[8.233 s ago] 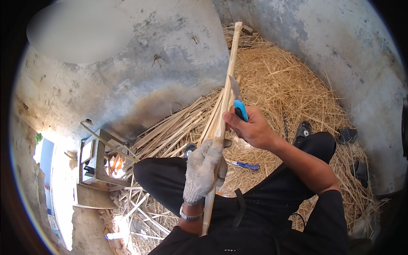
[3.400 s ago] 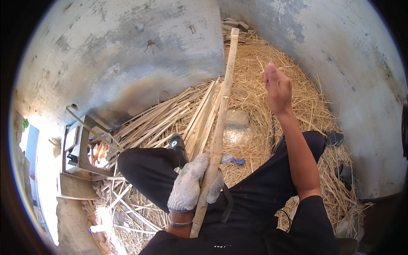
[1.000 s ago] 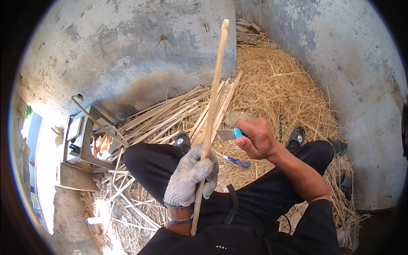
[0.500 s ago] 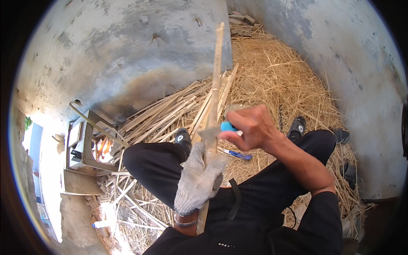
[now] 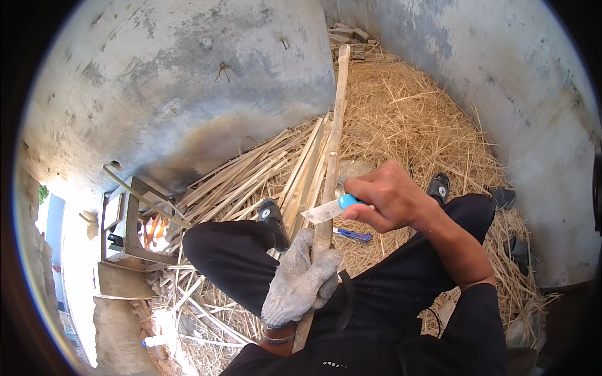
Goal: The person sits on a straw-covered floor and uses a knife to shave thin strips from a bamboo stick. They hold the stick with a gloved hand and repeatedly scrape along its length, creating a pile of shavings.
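Note:
In a grey knitted glove, my left hand [image 5: 295,285] is closed around the lower part of a long split bamboo strip [image 5: 337,119]. The strip stands up away from me, its lower end passing under my wrist against my lap. My bare right hand [image 5: 394,197] grips a knife [image 5: 321,214] by its light blue handle. Its short, broad blade points left and crosses over the strip just above the gloved fingers; whether it touches the strip I cannot tell. A blue box-cutter-like tool [image 5: 353,235] lies on the straw between my legs.
Many cut bamboo strips [image 5: 251,166] lie piled at the left by the wall. Loose straw [image 5: 414,119] covers the floor ahead and right. A wooden frame [image 5: 135,219] stands at the left near a bright opening. Grey walls [image 5: 514,125] close in on both sides.
My right hand and the knife have shifted slightly right and toward me, and more of the blade shows. The bamboo strip's far end has swung right; my gloved hand has moved slightly right.

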Motion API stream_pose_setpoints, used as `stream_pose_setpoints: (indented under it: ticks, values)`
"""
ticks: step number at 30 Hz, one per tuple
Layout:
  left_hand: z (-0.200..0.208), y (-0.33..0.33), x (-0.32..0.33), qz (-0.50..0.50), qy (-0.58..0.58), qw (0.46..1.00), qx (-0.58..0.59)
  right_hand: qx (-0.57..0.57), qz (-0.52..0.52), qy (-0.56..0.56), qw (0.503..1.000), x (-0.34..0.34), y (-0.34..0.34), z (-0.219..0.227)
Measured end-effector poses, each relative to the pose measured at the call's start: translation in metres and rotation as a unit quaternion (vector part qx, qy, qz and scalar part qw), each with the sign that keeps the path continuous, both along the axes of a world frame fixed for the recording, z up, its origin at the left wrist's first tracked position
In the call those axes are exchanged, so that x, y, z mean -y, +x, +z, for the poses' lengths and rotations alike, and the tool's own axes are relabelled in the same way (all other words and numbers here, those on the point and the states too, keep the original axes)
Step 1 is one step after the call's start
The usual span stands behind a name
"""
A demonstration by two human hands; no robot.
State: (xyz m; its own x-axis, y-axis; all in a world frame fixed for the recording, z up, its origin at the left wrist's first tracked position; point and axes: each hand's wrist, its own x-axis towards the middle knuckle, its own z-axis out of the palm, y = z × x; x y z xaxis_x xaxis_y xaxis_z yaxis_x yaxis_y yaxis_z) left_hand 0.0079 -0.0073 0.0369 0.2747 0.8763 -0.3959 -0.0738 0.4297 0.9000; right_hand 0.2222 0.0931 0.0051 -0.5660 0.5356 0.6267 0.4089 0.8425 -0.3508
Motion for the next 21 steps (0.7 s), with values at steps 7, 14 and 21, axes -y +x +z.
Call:
stream_pose_setpoints:
  ticks: [7, 14, 21]
  values:
    - [-0.003, 0.002, 0.003, 0.035, 0.03, 0.996, -0.073, 0.019, -0.085, 0.093, 0.992, -0.017, -0.005, -0.012]
    - [-0.011, 0.002, -0.011, 0.07, 0.035, 0.996, -0.044, -0.009, -0.139, 0.194, 0.971, -0.047, -0.017, -0.025]
    - [-0.017, 0.007, 0.012, 0.015, -0.027, 0.999, 0.009, -0.227, -0.331, 0.026, 0.916, -0.095, 0.066, 0.015]
